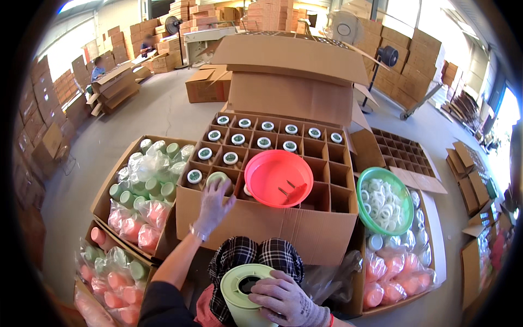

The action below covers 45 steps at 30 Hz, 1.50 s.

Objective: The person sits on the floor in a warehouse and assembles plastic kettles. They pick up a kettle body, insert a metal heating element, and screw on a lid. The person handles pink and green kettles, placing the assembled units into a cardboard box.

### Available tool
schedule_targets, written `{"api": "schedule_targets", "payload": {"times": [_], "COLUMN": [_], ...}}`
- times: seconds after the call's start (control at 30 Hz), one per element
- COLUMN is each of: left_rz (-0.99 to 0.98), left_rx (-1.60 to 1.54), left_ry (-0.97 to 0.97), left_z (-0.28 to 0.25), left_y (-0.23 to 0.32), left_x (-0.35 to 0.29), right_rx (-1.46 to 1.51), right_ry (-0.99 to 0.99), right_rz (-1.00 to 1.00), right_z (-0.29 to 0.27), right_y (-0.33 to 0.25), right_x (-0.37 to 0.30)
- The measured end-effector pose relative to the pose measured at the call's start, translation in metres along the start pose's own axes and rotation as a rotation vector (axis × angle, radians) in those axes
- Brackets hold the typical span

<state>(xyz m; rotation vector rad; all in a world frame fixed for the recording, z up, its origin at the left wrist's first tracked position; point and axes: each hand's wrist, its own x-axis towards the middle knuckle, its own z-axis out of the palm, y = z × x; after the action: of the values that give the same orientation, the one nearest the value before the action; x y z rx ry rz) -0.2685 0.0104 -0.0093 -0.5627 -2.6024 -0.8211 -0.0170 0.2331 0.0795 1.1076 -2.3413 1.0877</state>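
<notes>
In my lap, against plaid cloth, stands a pale green cylindrical container [238, 296] with a dark round opening in its top. My right hand [287, 300], in a thin pale glove, grips its top rim from the right side. My left hand [213, 206], gloved too, reaches to the near left of a large divided carton [261, 229]. Its fingers close over a pale green cup [218, 177] in one compartment. Next to it is a white-rimmed bottle top [194, 176]; several more fill other compartments. A pink bowl [275, 166] holding a few small dark tools rests on the dividers.
A green basket of white rings [385, 210] sits at the right, above a carton of bagged pink and pale cups [395, 272]. Cartons of bagged green and pink cups [141, 207] stand at the left. Farther off are fans [388, 56], stacked boxes [406, 52] and two people.
</notes>
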Motion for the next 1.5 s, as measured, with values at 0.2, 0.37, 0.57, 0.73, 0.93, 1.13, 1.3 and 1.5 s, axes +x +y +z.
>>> {"api": "schedule_targets", "payload": {"times": [0.2,0.37,0.57,0.73,0.93,1.13,1.3,1.5], "left_rz": [-0.255,-0.489,-0.084,-0.379,-0.407,-0.527,-0.491,-0.442], "left_rx": [-1.241,-1.294,-1.001,-1.130,-1.356,-1.204,-1.089,-1.284], "left_ry": [-0.665,-0.156,-0.342,-0.295,-0.543,-0.030,0.253,0.606], "left_z": [-0.072,-0.109,-0.099,-0.087,-0.076,-0.050,-0.016,0.017], "left_y": [0.104,0.117,0.125,0.104,0.107,0.117,0.120,0.099], "left_x": [-0.129,-0.145,-0.144,-0.151,-0.103,-0.050,-0.040,-0.012], "right_rx": [0.197,0.259,0.112,0.370,0.399,-0.464,0.198,-0.909], "right_ry": [-0.085,0.118,-0.059,0.075,0.232,0.175,-0.004,-0.079], "right_rz": [0.085,0.633,0.268,0.393,0.614,0.140,0.837,0.120], "right_z": [0.005,-0.023,-0.035,-0.032,0.002,-0.010,0.000,-0.018], "right_y": [0.025,0.048,0.031,0.026,0.077,0.113,0.133,0.234], "right_x": [-0.016,-0.027,-0.016,-0.004,0.023,0.072,0.079,0.054]}}
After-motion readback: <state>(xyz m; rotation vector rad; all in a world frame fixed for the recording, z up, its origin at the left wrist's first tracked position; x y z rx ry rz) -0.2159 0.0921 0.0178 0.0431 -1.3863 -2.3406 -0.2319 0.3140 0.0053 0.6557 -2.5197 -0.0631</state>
